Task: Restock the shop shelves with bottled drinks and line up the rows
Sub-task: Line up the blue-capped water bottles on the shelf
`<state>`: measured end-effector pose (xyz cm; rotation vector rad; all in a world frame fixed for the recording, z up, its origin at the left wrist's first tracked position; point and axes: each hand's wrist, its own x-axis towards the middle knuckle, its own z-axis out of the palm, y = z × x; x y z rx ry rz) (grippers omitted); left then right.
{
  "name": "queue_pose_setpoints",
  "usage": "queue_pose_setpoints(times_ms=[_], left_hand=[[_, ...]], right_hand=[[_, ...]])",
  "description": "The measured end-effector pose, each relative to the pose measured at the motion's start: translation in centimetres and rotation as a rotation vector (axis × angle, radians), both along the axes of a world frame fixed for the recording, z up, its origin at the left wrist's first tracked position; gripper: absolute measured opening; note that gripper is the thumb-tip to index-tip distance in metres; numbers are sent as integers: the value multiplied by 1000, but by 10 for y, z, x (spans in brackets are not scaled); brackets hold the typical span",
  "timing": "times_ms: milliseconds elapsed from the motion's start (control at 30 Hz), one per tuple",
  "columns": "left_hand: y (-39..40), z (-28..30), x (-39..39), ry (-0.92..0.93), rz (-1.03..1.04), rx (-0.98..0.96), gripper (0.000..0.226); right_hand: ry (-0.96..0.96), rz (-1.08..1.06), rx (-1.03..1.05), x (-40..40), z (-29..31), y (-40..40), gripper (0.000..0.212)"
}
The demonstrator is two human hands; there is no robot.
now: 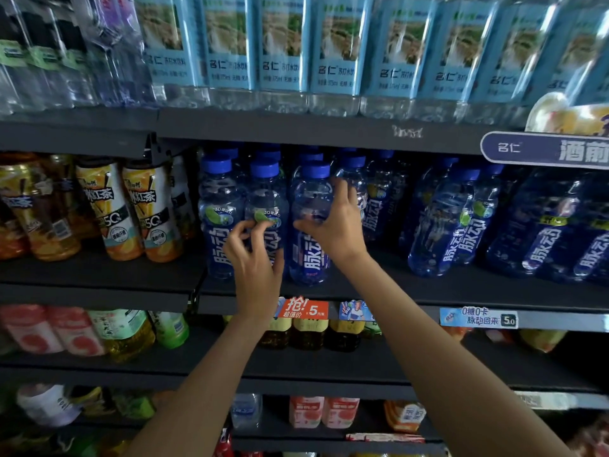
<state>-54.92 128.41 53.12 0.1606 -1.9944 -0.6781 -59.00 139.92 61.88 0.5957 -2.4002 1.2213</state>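
On the middle shelf (428, 291) stand rows of blue-capped, blue-labelled drink bottles. My right hand (336, 225) grips the third front bottle (309, 192) from its right side, with the thumb across its front and the fingers round its far side. My left hand (255, 258) is in front of the second front bottle (267, 192). Its fingers are loosely curled and their tips touch the label. The first front bottle (219, 199) stands free to the left. More of these bottles (461, 219) lean at the right, and a gap separates them from my right hand.
Iced tea bottles (131, 209) stand at the left of the same level. Pale blue labelled water bottles (336, 51) fill the shelf above. Price tags (304, 308) hang on the shelf edge. Lower shelves hold mixed drinks (125, 334).
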Motion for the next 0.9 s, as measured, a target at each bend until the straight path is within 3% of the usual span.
queue_pose_setpoints(times_ms=[200, 300, 433, 533, 633, 900], left_hand=[[2, 3, 2, 7, 12, 37, 53], [11, 12, 5, 68, 5, -9, 48], [33, 40, -1, 124, -36, -144, 46], [45, 47, -13, 72, -40, -234, 56], [45, 42, -19, -6, 6, -317, 70], [36, 40, -21, -2, 23, -371, 67]], right_hand=[[35, 0, 62, -1, -3, 3, 89], [38, -13, -25, 2, 2, 24, 85], [232, -476, -4, -12, 5, 81, 70], [22, -731, -18, -32, -1, 123, 86], [-233, -626, -115, -50, -13, 147, 95], [-188, -543, -53, -28, -16, 136, 73]])
